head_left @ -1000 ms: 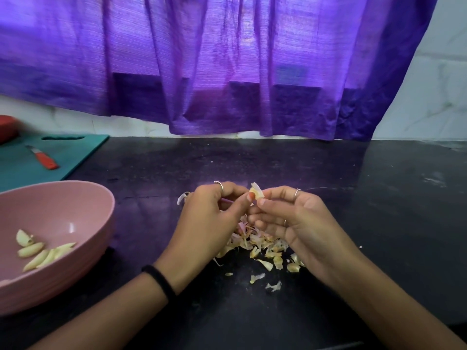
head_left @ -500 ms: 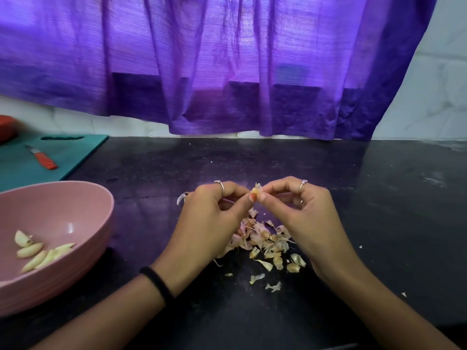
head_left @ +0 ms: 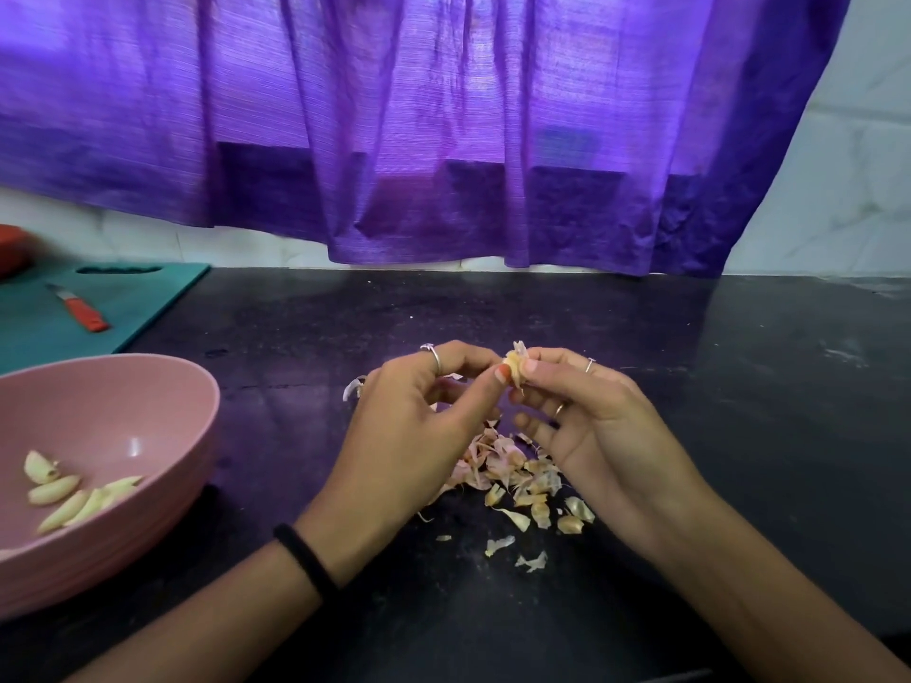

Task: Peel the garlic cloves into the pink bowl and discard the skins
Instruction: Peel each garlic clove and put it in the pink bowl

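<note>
Clove: (head_left: 512, 369) held above the counter, pinched between both hands; papery skin sticks up from its top, so peeling looks unfinished.
Left hand: (head_left: 419, 426) fingers curled, thumb and forefinger pinching the clove's left side.
Right hand: (head_left: 586, 426) thumb and forefinger nipping the clove's right side and skin; lower fingers loosely bent, holding nothing else.
Skins: (head_left: 517, 480) loose heap on the counter (head_left: 739, 436) directly under the hands, a few flakes scattered nearer the person.
Bowl: (head_left: 162, 386) pink, well to the left, several peeled cloves (head_left: 74, 495) lying inside.
Risk: small clove, fingertip grip only; a hard tug on the skin could flick it down into the heap. Skin may tear and leave scraps stuck on.
Around: teal board (head_left: 148, 298) behind the bowl, red-handled knife (head_left: 81, 310) on it; purple curtain (head_left: 443, 115) at back.
Obstacles: none seen between hands and bowl.
</note>
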`<state>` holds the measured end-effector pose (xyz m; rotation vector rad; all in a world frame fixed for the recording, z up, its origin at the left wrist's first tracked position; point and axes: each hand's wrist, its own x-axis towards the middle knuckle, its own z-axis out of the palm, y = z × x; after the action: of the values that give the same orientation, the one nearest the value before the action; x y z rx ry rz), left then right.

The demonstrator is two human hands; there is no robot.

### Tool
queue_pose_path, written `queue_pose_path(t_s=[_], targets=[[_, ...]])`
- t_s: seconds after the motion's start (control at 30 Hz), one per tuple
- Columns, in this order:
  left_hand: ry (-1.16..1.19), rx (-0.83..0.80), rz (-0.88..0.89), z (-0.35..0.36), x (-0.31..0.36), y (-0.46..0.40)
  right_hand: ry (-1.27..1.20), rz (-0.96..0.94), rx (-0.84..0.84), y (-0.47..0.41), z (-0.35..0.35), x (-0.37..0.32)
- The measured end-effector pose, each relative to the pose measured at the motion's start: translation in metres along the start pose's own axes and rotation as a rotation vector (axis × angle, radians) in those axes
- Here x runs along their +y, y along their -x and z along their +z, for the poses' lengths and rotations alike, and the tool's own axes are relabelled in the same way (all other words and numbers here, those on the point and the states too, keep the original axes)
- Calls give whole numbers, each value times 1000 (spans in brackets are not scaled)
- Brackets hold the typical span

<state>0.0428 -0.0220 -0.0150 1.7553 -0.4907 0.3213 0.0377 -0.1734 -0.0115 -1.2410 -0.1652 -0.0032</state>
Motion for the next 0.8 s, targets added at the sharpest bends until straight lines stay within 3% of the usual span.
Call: queue_pose_path(t_s=[0.37, 0.8], targets=[[119, 27, -104, 5, -3, -1, 320, -155, 106, 3, 1, 4], [528, -1, -262, 12, 1, 2, 657, -512, 198, 2, 11, 12]])
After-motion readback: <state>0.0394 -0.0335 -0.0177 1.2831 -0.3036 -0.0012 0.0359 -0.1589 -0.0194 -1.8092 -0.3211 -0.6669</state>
